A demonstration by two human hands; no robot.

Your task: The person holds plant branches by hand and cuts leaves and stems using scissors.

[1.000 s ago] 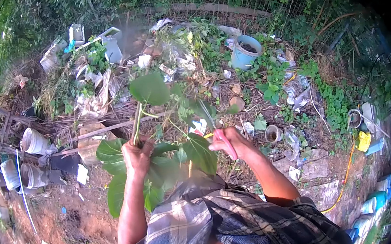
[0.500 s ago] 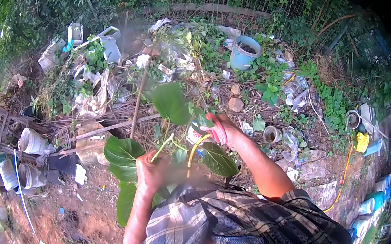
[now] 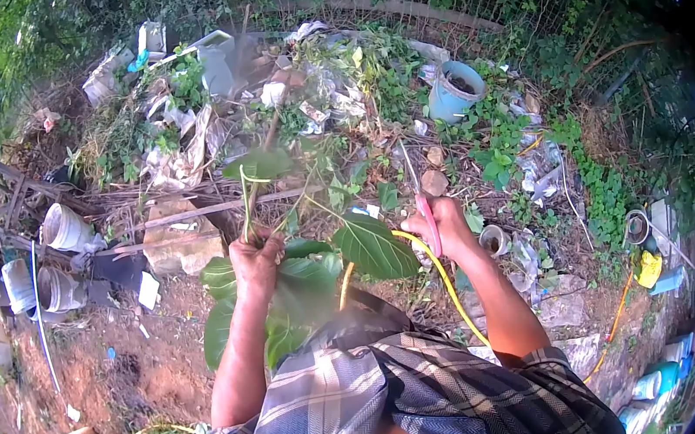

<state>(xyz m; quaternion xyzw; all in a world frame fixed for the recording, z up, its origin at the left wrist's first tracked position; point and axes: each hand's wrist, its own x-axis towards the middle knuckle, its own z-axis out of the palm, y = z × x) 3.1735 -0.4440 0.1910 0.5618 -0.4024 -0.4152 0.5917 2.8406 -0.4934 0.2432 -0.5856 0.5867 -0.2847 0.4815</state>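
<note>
1. Your left hand [image 3: 257, 260], left of the frame's centre, has its fingers curled closed around a green stem [image 3: 249, 219] — the stem's top end sticks up above your fist.
2. Large leaves spread around and below that hand; one broad leaf [image 3: 375, 247] lies near the middle of the frame, between your two hands.
3. Your right hand [image 3: 445, 226], right of centre, has its fingers wrapped around the pink handles of the scissors [image 3: 428, 217]. The blades point toward the top of the frame, well apart from the stem — whether they are parted, you cannot tell from here.
4. A yellow hose [image 3: 454, 291] curves from just beside your right hand down toward your plaid shirt [image 3: 321, 414] at the bottom of the frame.
5. A light blue bucket [image 3: 456, 93] with dark contents stands in the upper right; a small pot [image 3: 494, 240] sits near your right wrist. White buckets [image 3: 63, 226] lie at the left.
</note>
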